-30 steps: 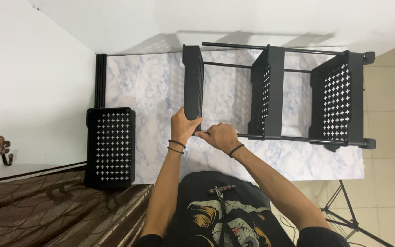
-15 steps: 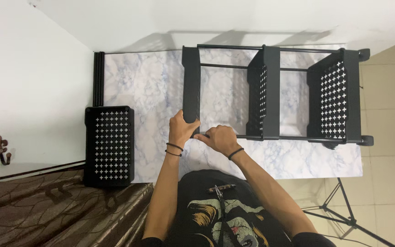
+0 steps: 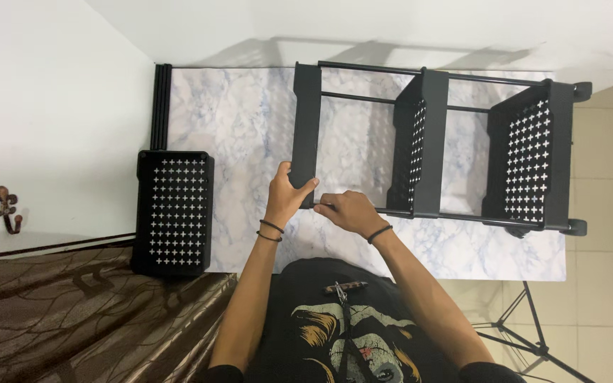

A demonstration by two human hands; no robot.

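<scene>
A black metal cart frame (image 3: 434,142) lies on its side on a marble-patterned mat (image 3: 235,120). It has three shelf trays joined by thin poles. My left hand (image 3: 289,193) grips the near end of the leftmost tray (image 3: 306,120). Beside it, my right hand (image 3: 345,211) pinches the near pole where it meets that tray. The middle tray (image 3: 420,142) and the right tray (image 3: 533,156) have cross-shaped perforations. Small wheels (image 3: 577,228) show at the frame's right end.
A separate black perforated tray (image 3: 175,213) lies flat at the mat's left edge. Loose black poles (image 3: 161,106) lie along the wall. A brown blanket (image 3: 72,319) covers the lower left. Tripod legs (image 3: 526,333) stand on the tiled floor at lower right.
The view has shifted slightly. My hands stay at the junction of the leftmost tray and the near pole, with the right hand's fingers now pinching closer to the tray.
</scene>
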